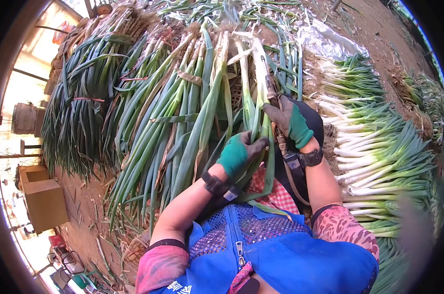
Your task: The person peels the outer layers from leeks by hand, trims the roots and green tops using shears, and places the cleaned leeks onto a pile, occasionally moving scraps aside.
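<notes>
Leek stalk: long, white at the far end and green toward the person; lies lengthwise over the person's lap, its far end resting on the untrimmed heap.
Left hand: green glove; fingers clamped around the green lower part of the leek stalk; dark band at the wrist.
Right hand: green glove with dark palm; fingers wrapped shut around a slender tool, just beside the stalk and further up it than the left hand.
Tool: thin, brownish, laid along the stalk's right side; a hose or cord runs from it back past the right wrist.
Untrimmed heap: long green leeks with dry outer leaves, to the left and ahead of the hands.
Cleaned stack: white-shafted leeks piled in rows, to the right.
Ground: bare earth strewn with leaf scraps.
Cardboard box: open, on the ground at far left, well apart from the hands.
</notes>
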The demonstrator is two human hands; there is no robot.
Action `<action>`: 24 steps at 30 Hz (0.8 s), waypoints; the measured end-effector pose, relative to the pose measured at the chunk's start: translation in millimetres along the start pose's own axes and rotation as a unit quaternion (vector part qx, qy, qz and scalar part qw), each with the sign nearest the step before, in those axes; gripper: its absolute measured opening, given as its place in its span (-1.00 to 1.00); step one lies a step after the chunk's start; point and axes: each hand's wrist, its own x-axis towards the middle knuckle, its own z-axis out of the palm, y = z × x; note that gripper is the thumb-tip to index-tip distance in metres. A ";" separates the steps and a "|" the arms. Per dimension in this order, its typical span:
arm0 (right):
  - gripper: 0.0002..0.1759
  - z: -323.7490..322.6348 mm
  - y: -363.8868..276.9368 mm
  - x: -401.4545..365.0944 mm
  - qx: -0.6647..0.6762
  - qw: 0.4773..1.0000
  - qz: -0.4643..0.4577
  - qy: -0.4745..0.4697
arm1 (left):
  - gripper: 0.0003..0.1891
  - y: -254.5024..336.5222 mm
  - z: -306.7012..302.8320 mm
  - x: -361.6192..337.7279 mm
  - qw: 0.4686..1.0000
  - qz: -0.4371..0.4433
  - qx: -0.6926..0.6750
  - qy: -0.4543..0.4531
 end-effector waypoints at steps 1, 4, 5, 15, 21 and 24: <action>-0.32 -4.2 6.6 1.9 -0.047 0.998 0.038 -0.007 | -0.67 2.2 -1.4 0.6 0.997 -0.023 0.073 0.001; -0.32 -9.9 14.9 8.4 -0.194 0.978 0.064 -0.035 | -0.54 14.5 -17.7 9.5 0.945 -0.026 0.324 0.037; -0.36 -2.3 24.3 11.8 -0.216 0.972 0.078 -0.042 | -0.48 9.3 -22.0 14.4 0.904 0.008 0.422 0.070; -0.20 64.2 5.2 23.1 -0.224 0.946 0.135 -0.192 | -0.45 -34.3 -139.9 92.4 0.883 -0.074 0.425 0.184; -0.48 41.8 -10.3 -9.3 -0.083 0.979 0.125 -0.138 | -0.59 -24.2 -179.1 66.2 0.781 0.379 0.496 -0.006; -0.62 45.3 -43.7 -42.2 0.068 0.980 0.097 -0.158 | -0.69 -21.7 -142.6 37.9 0.980 0.045 0.184 0.057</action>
